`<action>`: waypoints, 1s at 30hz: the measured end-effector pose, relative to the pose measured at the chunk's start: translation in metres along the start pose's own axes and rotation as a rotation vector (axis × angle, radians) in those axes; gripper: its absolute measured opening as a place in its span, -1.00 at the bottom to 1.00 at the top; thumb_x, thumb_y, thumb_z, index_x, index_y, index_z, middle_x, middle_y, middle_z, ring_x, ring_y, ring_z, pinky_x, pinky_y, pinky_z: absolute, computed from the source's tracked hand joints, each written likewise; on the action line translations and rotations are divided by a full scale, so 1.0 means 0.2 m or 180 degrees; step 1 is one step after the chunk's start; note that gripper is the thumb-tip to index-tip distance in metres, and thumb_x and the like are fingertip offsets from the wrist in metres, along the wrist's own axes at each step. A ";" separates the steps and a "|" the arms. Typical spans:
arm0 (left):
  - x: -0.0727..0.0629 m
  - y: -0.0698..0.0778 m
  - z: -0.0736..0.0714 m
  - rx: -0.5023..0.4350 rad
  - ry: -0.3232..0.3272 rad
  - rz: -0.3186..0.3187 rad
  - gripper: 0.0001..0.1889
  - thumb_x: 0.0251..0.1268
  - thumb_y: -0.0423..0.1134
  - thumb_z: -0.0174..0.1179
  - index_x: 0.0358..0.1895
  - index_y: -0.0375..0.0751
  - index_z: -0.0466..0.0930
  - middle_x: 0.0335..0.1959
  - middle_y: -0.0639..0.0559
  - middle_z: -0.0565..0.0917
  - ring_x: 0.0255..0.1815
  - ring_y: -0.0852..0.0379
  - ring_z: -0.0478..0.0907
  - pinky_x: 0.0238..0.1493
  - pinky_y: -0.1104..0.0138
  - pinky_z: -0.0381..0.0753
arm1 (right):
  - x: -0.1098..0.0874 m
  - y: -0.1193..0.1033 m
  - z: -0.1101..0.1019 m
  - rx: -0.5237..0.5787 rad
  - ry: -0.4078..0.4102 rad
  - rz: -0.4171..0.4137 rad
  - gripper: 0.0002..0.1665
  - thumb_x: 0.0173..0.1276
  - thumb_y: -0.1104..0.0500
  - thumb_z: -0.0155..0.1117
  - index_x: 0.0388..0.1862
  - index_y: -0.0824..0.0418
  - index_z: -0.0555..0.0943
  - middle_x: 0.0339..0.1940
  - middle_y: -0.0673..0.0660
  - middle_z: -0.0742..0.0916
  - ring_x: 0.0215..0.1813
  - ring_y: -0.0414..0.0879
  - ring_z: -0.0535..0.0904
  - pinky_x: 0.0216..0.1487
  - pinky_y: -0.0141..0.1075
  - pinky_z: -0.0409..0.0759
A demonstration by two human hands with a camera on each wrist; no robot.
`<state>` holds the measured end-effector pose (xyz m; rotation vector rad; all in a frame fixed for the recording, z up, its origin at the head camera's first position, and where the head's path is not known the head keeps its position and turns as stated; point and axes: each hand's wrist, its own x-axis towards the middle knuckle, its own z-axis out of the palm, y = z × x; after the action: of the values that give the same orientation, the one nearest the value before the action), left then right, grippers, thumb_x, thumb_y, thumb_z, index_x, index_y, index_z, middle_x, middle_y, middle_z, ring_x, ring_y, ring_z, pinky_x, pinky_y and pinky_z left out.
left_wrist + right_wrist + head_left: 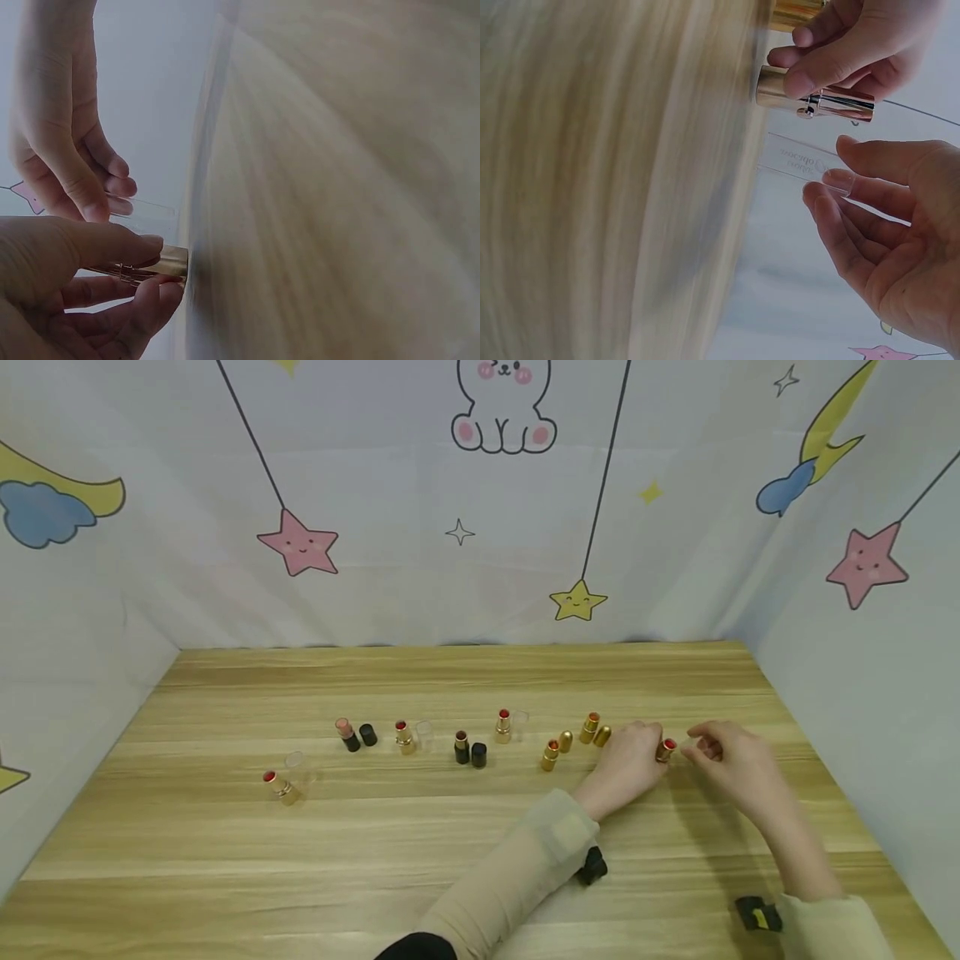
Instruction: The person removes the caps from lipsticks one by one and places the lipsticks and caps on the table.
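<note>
Toward the right of the table, my left hand (pixel 628 758) pinches a gold lipstick (pixel 666 749) with a red tip. In the right wrist view the gold lipstick (pixel 847 103) stands upright, its base at the tabletop. Close by on the right is my right hand (pixel 738 768). Its thumb and fingers lie around the upper end of a clear lipstick cap (pixel 799 159), whose other end is at the table. The clear cap (pixel 154 214) stands beside the lipstick, apart from it, in the left wrist view. I cannot make out the cap in the head view.
Left of my hands stand two gold lipsticks (pixel 550 758) with gold caps (pixel 566 742). Farther left are a lipstick (pixel 503 728) with a clear cap, a black lipstick (pixel 461 750) beside its black cap (pixel 478 756), and several more. White printed cloth (pixel 405 593) borders the table.
</note>
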<state>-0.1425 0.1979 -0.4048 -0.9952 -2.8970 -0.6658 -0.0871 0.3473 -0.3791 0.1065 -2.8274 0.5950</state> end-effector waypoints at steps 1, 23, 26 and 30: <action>0.00 0.00 0.00 0.0005 0.0002 0.0006 -0.85 0.11 -0.17 0.35 -0.41 -0.01 0.53 -0.50 0.21 0.55 -0.51 0.35 0.38 -0.53 0.52 0.26 | 0.00 0.00 0.01 -0.0018 0.0007 -0.0028 -0.71 0.20 0.25 0.36 -0.15 0.41 0.63 -0.42 0.19 0.70 -0.38 -0.03 0.60 -0.41 -0.37 0.49; 0.00 -0.02 0.03 0.0080 -0.0095 -0.0056 -0.85 0.13 -0.16 0.32 -0.40 -0.04 0.51 -0.51 0.18 0.55 -0.55 0.33 0.40 -0.58 0.50 0.31 | 0.01 0.00 0.07 -0.0154 -0.0128 -0.0158 -0.72 0.14 0.26 0.41 -0.20 0.39 0.63 -0.52 0.09 0.61 -0.46 -0.17 0.45 -0.46 -0.35 0.40; 0.00 -0.02 0.03 -0.0084 -0.0116 -0.0095 -0.86 0.16 -0.20 0.29 -0.40 -0.07 0.50 -0.55 0.18 0.53 -0.60 0.32 0.34 -0.62 0.53 0.29 | 0.01 0.00 0.07 -0.0123 -0.0164 -0.0134 -0.67 0.16 0.25 0.40 -0.14 0.42 0.61 -0.50 0.12 0.64 -0.45 -0.13 0.49 -0.44 -0.29 0.45; -0.02 -0.03 0.02 -0.0269 -0.0120 -0.0153 -0.86 0.16 -0.20 0.29 -0.35 -0.10 0.50 -0.57 0.17 0.50 -0.63 0.32 0.33 -0.65 0.53 0.29 | 0.01 0.01 0.06 -0.0051 -0.0261 -0.0018 -0.57 0.18 0.23 0.38 -0.03 0.46 0.56 -0.40 0.27 0.70 -0.37 0.05 0.63 -0.37 -0.10 0.57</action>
<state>-0.1427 0.1939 -0.4110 -0.9593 -2.9567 -0.7868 -0.0923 0.3440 -0.3892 0.1389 -2.9094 0.5795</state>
